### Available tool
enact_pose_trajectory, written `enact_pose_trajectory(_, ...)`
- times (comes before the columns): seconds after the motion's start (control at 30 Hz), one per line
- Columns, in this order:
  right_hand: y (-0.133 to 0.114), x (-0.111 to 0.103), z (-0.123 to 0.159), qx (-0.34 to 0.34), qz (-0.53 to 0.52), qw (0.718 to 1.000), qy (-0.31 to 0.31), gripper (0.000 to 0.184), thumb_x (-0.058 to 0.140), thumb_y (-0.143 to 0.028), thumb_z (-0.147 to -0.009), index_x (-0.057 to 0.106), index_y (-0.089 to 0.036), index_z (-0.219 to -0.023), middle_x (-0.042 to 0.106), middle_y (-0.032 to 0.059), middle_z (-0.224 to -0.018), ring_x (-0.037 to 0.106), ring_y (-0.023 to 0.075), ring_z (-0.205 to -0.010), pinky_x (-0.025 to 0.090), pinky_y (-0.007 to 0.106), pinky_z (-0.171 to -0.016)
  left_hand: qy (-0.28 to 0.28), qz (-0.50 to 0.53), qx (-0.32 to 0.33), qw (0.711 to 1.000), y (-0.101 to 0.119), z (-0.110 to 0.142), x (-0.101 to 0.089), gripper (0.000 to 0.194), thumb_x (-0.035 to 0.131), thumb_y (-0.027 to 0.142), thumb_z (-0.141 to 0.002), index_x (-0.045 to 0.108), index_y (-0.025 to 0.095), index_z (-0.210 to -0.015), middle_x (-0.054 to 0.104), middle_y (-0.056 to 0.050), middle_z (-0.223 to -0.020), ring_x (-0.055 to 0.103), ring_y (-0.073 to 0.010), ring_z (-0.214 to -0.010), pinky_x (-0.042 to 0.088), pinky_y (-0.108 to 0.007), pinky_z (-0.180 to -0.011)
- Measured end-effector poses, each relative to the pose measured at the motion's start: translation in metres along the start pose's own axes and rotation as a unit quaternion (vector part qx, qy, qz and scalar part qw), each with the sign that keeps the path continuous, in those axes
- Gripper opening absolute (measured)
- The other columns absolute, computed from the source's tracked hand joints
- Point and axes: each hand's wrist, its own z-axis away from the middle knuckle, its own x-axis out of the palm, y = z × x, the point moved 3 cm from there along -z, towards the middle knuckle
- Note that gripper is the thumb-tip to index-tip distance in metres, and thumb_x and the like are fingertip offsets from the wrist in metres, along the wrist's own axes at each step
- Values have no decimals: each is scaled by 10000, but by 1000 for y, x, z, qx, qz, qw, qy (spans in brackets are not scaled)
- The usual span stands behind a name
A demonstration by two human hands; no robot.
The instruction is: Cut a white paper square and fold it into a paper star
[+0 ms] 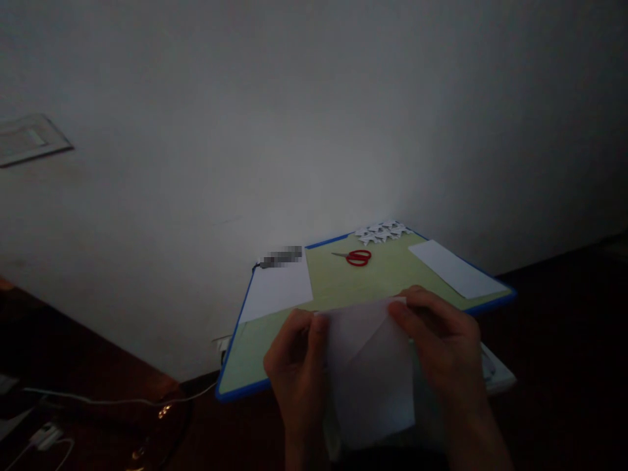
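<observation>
A sheet of white paper [370,379] hangs between my two hands in front of the table, with a diagonal crease line running down from its upper right corner. My left hand [299,360] pinches the upper left corner between thumb and fingers. At the upper right corner, my right hand [444,340] grips the paper the same way, its thumb on the near face. Beyond the hands, red-handled scissors [359,258] lie on the table, blades pointing left.
The pale green table [343,278] has a blue edge. White paper [277,291] covers its left side, with a pixelated dark item on top. More paper [456,269] lies at right. Several small folded paper pieces [383,232] sit at the back, near the wall [314,131]. A cable [122,401] runs at lower left.
</observation>
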Motion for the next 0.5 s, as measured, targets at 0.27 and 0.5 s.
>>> enact_pose_trajectory(0.27, -7, 8, -1, -24, 16, 999, -31, 176, 783, -263, -911, 727, -259, -745, 655, -47, -722, 623, 127, -677, 494, 202, -595, 17, -72, 17, 997, 6, -4, -1, 274, 664, 366, -976, 677, 195, -762, 641, 16, -685, 589, -142, -644, 432, -207, -571)
enact_pose_trajectory(0.5, 0, 12, 0, -8, 64, 997, -36, 143, 775, -312, -924, 749, -256, -795, 709, -49, -722, 665, 116, -647, 508, 173, -577, 15, -81, -64, 995, -3, -2, 3, 343, 635, 514, -988, 628, 208, -832, 482, 62, -530, 420, -111, -463, 257, -196, -432)
